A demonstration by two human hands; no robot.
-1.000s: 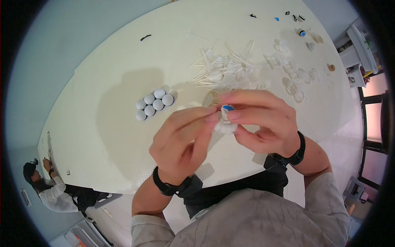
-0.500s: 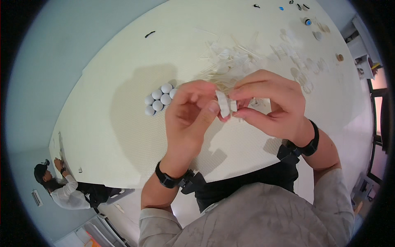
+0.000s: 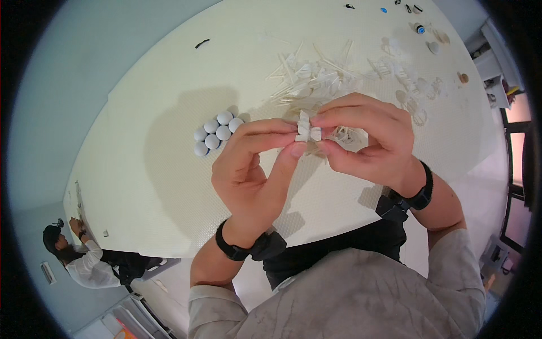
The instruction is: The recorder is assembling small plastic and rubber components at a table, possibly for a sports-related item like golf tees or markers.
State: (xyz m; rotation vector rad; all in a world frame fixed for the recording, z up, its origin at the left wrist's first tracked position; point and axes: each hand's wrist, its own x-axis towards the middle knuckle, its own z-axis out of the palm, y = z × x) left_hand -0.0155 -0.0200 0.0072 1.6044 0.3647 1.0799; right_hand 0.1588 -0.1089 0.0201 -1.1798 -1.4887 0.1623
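The left hand and right hand are pinching a small white piece between their fingertips; left of these, white-topped rounds are sitting, any contents hidden; pale strips are lying beyond.

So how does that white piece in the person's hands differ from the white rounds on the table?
Shape: the white piece is uneven, with a part jutting up, while the white rounds look smooth and circular.
Place: the white piece is pinched between the left hand and right hand; the white rounds sit grouped on the table, untouched.
Both look whitish.
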